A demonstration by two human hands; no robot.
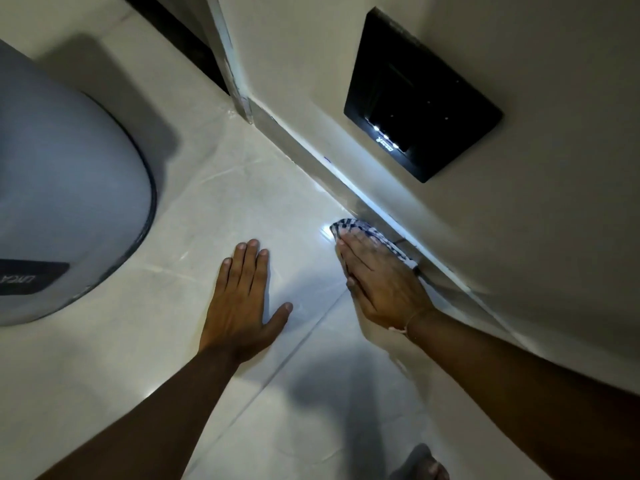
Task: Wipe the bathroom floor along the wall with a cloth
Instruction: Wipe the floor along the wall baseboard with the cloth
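Note:
A blue-and-white checked cloth [349, 227] lies on the glossy pale tile floor [249, 188], right against the foot of the wall [519, 237] on the right. My right hand [377, 282] lies flat on top of the cloth, fingers straight and together, pressing it to the floor; most of the cloth is hidden under the palm. My left hand [244, 303] rests flat on the bare floor to the left, fingers spread, holding nothing.
A large rounded grey-white fixture [62, 188] with a dark rim stands at the left. A black rectangular panel [422, 102] with small lights is set in the wall. A dark doorway gap [187, 36] and a frame post [228, 57] are at the top. A foot [426, 465] shows at the bottom.

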